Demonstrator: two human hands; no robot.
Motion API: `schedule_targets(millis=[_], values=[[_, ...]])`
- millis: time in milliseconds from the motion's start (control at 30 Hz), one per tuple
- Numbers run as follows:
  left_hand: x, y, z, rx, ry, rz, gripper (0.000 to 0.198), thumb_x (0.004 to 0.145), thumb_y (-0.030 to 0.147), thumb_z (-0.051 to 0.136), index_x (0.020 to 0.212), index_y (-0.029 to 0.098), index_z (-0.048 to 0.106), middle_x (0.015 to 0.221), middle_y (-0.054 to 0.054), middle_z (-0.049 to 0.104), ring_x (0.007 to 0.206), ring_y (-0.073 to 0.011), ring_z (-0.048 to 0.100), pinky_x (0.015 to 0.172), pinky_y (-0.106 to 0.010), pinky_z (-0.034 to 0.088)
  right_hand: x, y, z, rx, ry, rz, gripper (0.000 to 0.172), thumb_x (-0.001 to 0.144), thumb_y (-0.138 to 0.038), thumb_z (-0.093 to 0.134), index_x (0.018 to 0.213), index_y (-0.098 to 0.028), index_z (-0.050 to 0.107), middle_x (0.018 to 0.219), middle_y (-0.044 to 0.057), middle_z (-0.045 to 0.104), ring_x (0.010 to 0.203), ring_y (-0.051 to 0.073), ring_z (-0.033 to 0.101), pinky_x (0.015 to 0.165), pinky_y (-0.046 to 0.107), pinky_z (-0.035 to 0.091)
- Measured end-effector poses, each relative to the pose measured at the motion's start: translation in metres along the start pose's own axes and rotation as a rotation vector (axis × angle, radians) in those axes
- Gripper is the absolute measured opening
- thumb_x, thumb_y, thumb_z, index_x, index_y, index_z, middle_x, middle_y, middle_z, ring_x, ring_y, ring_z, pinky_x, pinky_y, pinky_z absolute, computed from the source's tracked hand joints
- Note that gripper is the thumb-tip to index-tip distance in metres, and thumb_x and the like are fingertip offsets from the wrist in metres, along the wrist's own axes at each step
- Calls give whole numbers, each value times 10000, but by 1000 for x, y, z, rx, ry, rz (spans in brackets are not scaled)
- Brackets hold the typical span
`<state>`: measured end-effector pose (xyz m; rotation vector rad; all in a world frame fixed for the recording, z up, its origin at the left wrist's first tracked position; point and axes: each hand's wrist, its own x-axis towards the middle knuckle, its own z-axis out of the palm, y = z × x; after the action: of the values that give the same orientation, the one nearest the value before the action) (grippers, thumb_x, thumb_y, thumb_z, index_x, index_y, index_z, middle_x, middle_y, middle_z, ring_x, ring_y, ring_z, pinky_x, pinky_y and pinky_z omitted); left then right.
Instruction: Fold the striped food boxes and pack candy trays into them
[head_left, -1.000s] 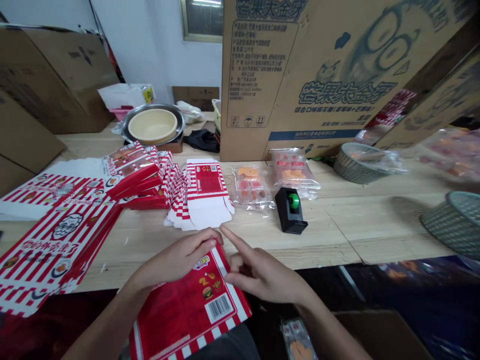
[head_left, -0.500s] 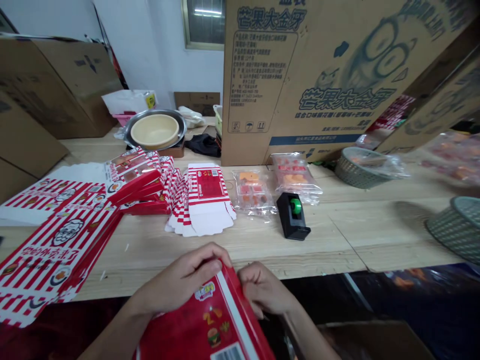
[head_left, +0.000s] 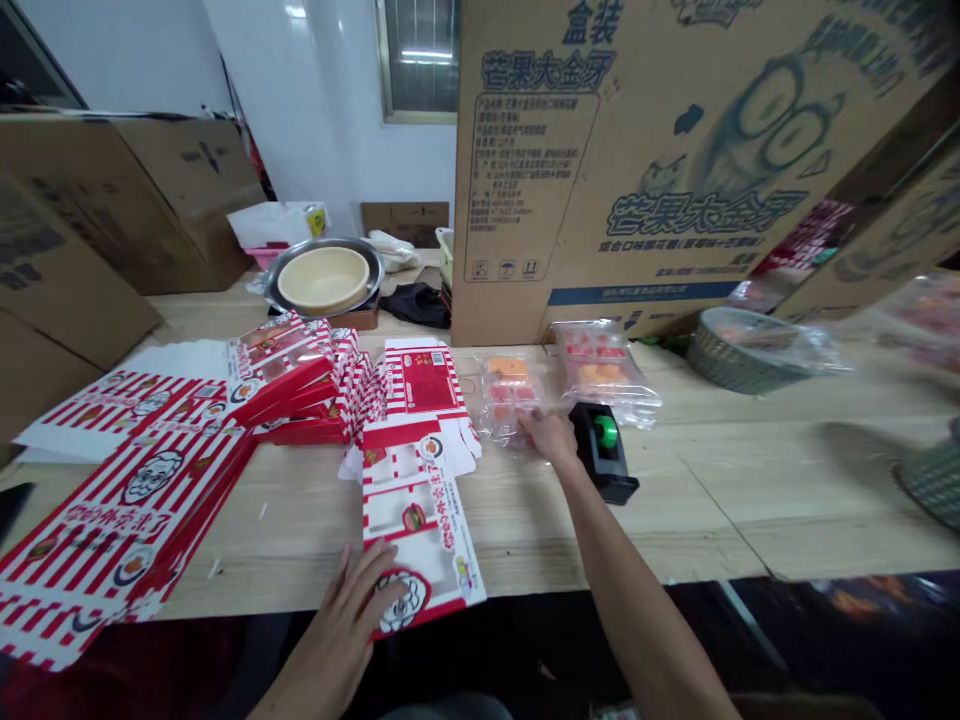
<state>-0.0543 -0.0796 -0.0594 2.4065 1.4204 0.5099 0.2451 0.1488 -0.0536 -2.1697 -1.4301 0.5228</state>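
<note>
A flattened red-and-white striped cardboard carton is laid at the near edge of the pale wooden tabletop. Its long axis is run from the person outward, leaned slightly left at the far end. The end printed with a cartoon face is pointed toward the person and is hung a little over the edge. That end is pressed by the left hand, whose grip is released, the fingers spread flat.

Farther out, a clear plastic packet of orange and red sweets is touched at its near edge by the right hand; whether its grip is clenched cannot be told. A black tape dispenser with a green roll is set just beside that hand. A fanned stack of flat striped cartons is seen behind the carton.
</note>
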Motion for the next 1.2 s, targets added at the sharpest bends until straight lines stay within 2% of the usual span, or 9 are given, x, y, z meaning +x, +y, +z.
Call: schedule_targets(millis=[100,200,333,433,500,700,933,1100,1200], values=[[-11,-8,2,57,-242,-46,846,590,-70,438,1347,277,289,1429,-81,304,1333,-306,191,1032,-608,176,-3,0,3,10,44,26,267,793,-269,554,971,-71,542,1147,182,500,1134,290,430,930,462,341],[1,-8,-16,-57,-319,-70,635,686,104,581,1259,326,421,1343,-41,435,1288,-305,298,1026,-569,258,-11,0,-5,93,61,-39,170,796,-226,504,889,-88,534,1069,170,535,1059,285,486,887,438,372],[43,-16,-27,-234,104,-255,259,844,315,475,1087,260,545,1122,-66,548,1120,-236,466,969,-442,374,-30,2,-28,313,53,-166,151,797,-287,432,823,-146,481,933,133,594,901,243,565,809,381,420],[77,-33,-15,-491,512,-510,524,764,366,560,1231,200,393,1250,-121,423,1168,-257,405,987,-442,333,-53,5,-49,484,19,-248,198,754,-378,474,746,-189,415,1065,121,589,933,211,573,807,341,445],[94,-46,-5,-696,599,-646,695,705,401,592,1280,153,289,1250,-156,409,1110,-254,459,931,-419,388,-72,7,-64,683,-73,-240,234,729,-403,533,786,-196,440,1122,107,585,939,212,587,770,335,472],[110,-67,-3,-857,528,-685,449,630,413,627,972,148,506,905,-61,593,776,-181,578,726,-321,467,-118,12,-90,1170,-550,-192,316,680,-414,683,900,-196,623,1209,96,546,1030,237,570,866,346,465],[99,-55,-1,-1009,444,-620,362,664,399,605,922,168,497,904,-35,642,808,-177,604,738,-297,474,-99,-9,-59,775,-33,-176,336,603,-416,727,754,-145,598,588,23,618,502,151,556,479,270,457],[87,-41,-2,-1061,385,-625,346,692,415,607,917,153,581,915,-48,659,860,-207,596,769,-300,465,-99,-5,-23,644,-249,-354,289,601,-388,720,774,-162,673,857,68,680,834,235,615,752,346,486],[82,-31,-11,-1091,387,-614,350,714,435,597,942,168,590,917,-30,657,867,-192,592,782,-280,458,-102,-2,-22,667,-255,-314,265,663,-401,677,750,-151,665,710,54,668,706,208,619,659,325,500]])
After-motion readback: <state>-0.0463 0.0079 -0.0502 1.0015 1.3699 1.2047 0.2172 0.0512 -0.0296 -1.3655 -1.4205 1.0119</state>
